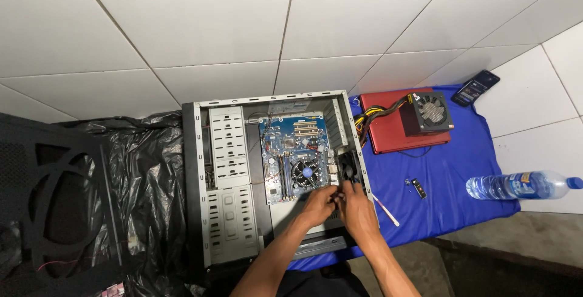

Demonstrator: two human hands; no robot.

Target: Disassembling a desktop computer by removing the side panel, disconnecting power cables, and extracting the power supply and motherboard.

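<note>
An open grey computer case lies on its side on the floor, with a blue motherboard and a round black cooler fan inside. A small black case fan stands at the case's right wall. My left hand and my right hand are pressed together inside the case, just below the small fan. Their fingers are curled around something small between them; I cannot tell what it is.
A blue cloth lies to the right, holding a red flat box, a black power supply with cables, a white stick and small parts. A phone and a water bottle lie on tiles. A black side panel rests on black plastic at left.
</note>
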